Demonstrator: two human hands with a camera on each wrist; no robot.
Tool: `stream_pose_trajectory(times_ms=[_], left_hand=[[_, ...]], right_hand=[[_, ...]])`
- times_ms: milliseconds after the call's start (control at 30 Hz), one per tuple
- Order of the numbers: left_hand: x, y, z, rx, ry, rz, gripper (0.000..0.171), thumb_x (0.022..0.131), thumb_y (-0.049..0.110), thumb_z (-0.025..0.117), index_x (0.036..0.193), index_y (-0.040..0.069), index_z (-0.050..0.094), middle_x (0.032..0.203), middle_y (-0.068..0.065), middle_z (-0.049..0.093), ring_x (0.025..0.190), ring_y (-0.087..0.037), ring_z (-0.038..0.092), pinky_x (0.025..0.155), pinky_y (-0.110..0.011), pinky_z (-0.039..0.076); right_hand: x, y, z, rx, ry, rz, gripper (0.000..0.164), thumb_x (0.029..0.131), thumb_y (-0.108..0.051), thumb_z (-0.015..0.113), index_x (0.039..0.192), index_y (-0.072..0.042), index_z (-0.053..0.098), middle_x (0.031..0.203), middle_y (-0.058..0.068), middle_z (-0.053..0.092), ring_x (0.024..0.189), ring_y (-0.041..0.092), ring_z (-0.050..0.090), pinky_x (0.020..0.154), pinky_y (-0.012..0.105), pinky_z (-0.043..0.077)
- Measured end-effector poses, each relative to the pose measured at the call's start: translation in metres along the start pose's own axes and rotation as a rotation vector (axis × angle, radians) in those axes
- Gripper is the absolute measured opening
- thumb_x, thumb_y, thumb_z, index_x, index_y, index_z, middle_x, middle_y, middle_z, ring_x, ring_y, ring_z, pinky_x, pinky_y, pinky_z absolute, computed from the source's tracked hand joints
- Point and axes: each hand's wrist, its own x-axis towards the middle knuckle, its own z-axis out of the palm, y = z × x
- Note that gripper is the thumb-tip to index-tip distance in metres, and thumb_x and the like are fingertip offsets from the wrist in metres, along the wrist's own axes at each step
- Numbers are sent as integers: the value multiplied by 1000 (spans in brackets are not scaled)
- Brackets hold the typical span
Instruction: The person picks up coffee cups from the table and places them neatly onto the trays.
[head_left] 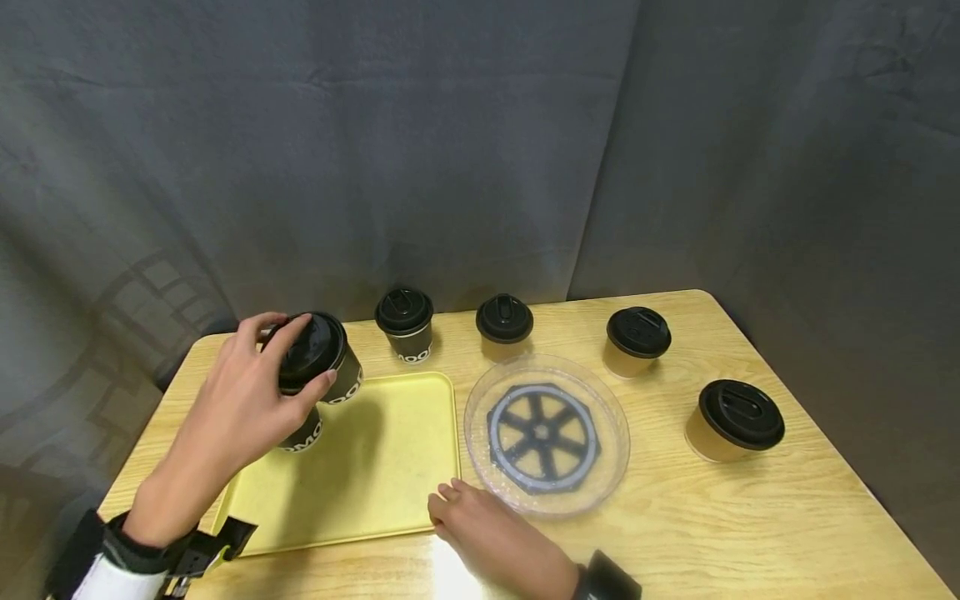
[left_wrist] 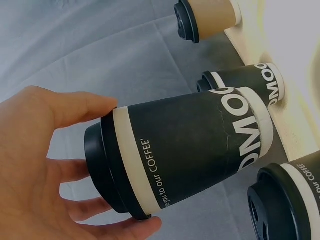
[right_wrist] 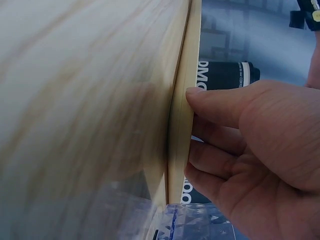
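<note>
In the head view my left hand (head_left: 243,396) holds a dark paper coffee cup (head_left: 348,380) by its black lid, fingers and thumb spread round the rim. The left wrist view shows this cup (left_wrist: 182,147) with white lettering near its base. Another dark cup (head_left: 303,433) stands on the yellow tray (head_left: 375,467), its top hidden under my left hand. My right hand (head_left: 491,525) is at the tray's near right corner. In the right wrist view its thumb and curled fingertips are at the tray's rim (right_wrist: 184,120).
A clear round dish (head_left: 621,450) with a dark spoked pattern sits right of the tray. Behind the tray stands a small dark lidded cup (head_left: 411,343). Brown lidded cups stand at the back (head_left: 504,346) and to the right (head_left: 626,360), one nearer (head_left: 708,437). Grey cloth (head_left: 450,167) hangs behind the table.
</note>
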Motion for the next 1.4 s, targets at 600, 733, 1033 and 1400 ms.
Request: stream_pose_trajectory(times_ms=[600, 733, 1033, 1400], left_hand=[[-33, 5, 9, -3, -20, -15, 64, 80, 31, 76, 136, 12, 53, 131, -24, 47, 108, -47, 49, 80, -62, 43], [-42, 5, 14, -17, -33, -20, 64, 80, 31, 76, 137, 13, 53, 131, -22, 47, 112, -45, 48, 80, -63, 43], [-57, 3, 29, 12, -123, -61, 66, 82, 36, 74, 139, 13, 51, 137, -20, 43, 114, -44, 48, 75, -66, 46], [-68, 2, 44, 47, -132, -38, 66, 77, 33, 78, 135, 11, 55, 134, -22, 46, 110, -45, 50, 77, -64, 46]], right_hand=[[2, 1, 2, -22, 2, -5, 12, 93, -19, 62, 83, -19, 55, 75, -13, 45, 70, -1, 39, 59, 7, 33], [2, 2, 2, -28, 7, -5, 12, 93, -19, 62, 83, -19, 55, 75, -13, 45, 70, -1, 40, 59, 7, 33], [1, 1, 2, 8, -26, 16, 9, 94, -21, 60, 86, -20, 56, 78, -14, 47, 74, -2, 43, 63, 8, 39], [0, 0, 1, -19, -24, 20, 10, 95, -23, 60, 86, -21, 55, 79, -14, 44, 74, -2, 42, 62, 9, 37]])
